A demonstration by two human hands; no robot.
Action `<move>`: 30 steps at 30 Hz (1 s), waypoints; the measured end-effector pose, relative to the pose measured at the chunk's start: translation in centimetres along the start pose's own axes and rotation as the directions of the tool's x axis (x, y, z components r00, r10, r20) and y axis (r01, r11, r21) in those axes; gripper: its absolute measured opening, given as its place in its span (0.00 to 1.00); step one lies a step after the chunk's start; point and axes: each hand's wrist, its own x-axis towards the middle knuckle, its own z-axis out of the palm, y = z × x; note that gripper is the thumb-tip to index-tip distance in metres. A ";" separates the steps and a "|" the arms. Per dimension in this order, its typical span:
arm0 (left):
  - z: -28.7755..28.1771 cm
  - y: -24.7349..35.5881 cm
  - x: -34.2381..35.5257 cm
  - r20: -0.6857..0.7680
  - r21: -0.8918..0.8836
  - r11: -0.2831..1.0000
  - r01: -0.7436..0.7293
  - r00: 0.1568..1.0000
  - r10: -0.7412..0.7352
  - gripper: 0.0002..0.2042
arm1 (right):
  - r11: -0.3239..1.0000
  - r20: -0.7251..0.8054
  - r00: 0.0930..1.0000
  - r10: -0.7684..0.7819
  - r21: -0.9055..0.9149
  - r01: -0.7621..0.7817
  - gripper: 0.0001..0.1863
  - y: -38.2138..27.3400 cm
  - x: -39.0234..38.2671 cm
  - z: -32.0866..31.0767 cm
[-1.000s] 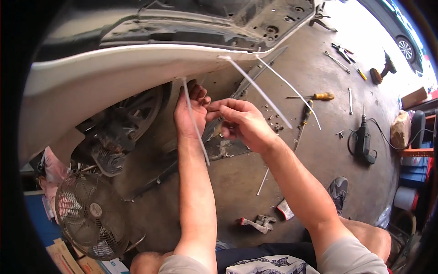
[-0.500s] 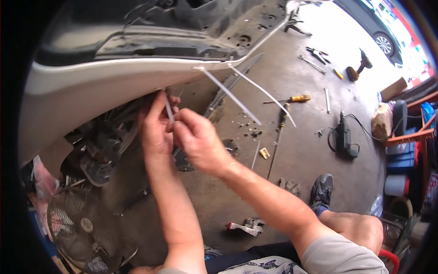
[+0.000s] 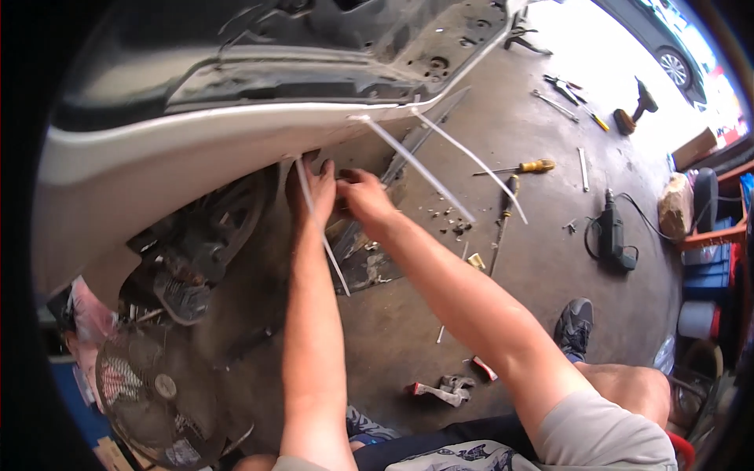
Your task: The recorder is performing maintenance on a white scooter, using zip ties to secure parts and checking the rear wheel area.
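Three ties (image 3: 416, 166) hang from the pale panel (image 3: 196, 149); the leftmost crosses in front of the left hand (image 3: 312, 192), which reaches up at the panel's edge. The right hand (image 3: 363, 200), fingers curled, is just to its right. Both sets of fingertips are hard to make out; I cannot tell whether either pinches anything. Right, on the floor (image 3: 393, 337): two screwdrivers (image 3: 538, 166), two drills (image 3: 613, 231), two wrenches (image 3: 583, 169). Near: one glove (image 3: 444, 390), and a red cuff (image 3: 484, 368) partly hidden. Left: one dim fan (image 3: 165, 385). Far right: one car (image 3: 667, 55), cut off.
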 end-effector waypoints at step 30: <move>2.9 -1.7 4.0 -0.126 0.350 0.841 -0.412 0.869 0.478 0.15 | 0.472 0.111 0.899 -0.424 -0.820 0.324 0.10 2.1 1.9 0.7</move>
